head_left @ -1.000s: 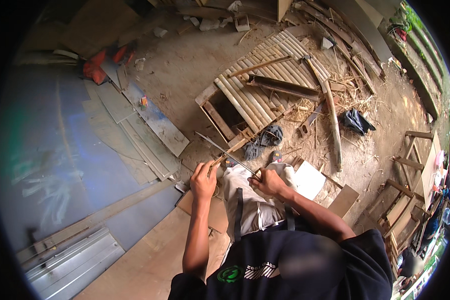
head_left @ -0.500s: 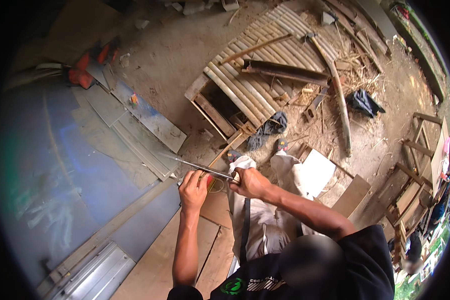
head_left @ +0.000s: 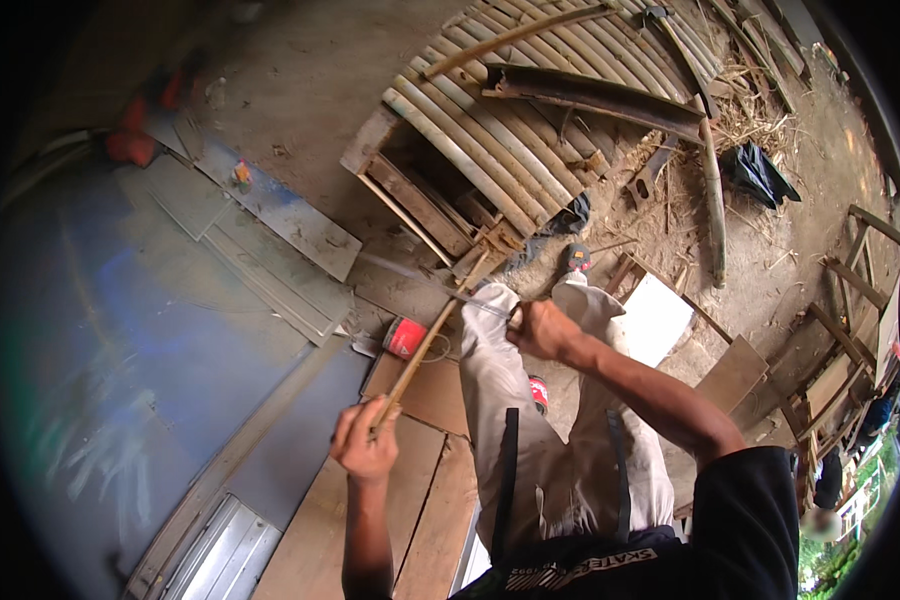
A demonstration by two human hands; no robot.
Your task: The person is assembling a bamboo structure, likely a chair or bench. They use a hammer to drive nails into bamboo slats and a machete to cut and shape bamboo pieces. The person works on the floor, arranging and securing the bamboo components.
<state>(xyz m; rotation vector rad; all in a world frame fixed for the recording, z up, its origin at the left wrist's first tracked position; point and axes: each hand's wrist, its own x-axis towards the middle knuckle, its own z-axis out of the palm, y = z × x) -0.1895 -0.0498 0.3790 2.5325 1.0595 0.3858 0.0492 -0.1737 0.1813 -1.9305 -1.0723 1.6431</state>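
Slender strip [head_left: 427, 346] is being gripped by the left hand [head_left: 364, 442]; the right hand [head_left: 544, 331] is gripping a blade [head_left: 485, 306], apparently shaving; another stroke would be needing firm alignment.

Makeshift workshop: dirt floor [head_left: 300, 125], loose boards [head_left: 730, 375], row of poles [head_left: 460, 160], scattered shavings [head_left: 755, 98].

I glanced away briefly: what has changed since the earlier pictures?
Since half a second ago, the left hand has drawn back toward the body and the right hand has moved rightward, widening their gap. The red cylindrical can, partly hidden before, shows plainly. Both grips stayed: left on the slender tan strip, right on the long grey metal-bladed tool.
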